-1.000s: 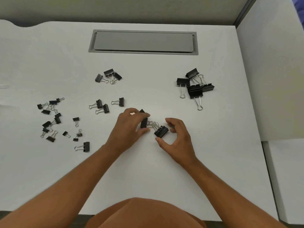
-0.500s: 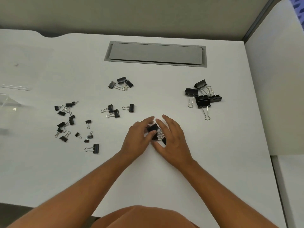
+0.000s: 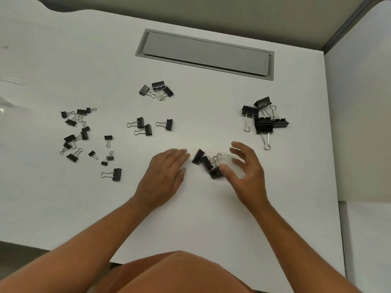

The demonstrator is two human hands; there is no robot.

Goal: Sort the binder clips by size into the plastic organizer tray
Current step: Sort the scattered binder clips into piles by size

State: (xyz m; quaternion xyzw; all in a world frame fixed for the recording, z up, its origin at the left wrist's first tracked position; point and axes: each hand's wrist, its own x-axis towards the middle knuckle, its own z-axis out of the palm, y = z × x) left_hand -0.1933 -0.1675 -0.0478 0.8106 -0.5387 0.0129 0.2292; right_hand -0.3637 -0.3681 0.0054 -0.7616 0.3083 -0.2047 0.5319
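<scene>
A small pile of medium black binder clips (image 3: 208, 163) lies on the white desk between my hands. My left hand (image 3: 164, 178) rests flat just left of the pile, fingers together, holding nothing. My right hand (image 3: 246, 170) is spread open to the right, its thumb touching the pile's near clip. Several large clips (image 3: 264, 119) lie at the right. Three medium clips (image 3: 157, 90) sit further back, three more (image 3: 148, 126) at centre left, one (image 3: 115, 174) lies alone. Several small clips (image 3: 82, 134) are scattered at the left. The clear plastic tray's edge (image 3: 8, 81) barely shows at far left.
A grey cable hatch (image 3: 205, 55) is set into the desk at the back. A white partition (image 3: 359, 123) walls off the right side. The desk's front edge runs close to my body.
My hands were pressed together over the clips half a second ago; they have now parted, leaving the pile on the desk. The view has shifted, so everything sits lower and further right.
</scene>
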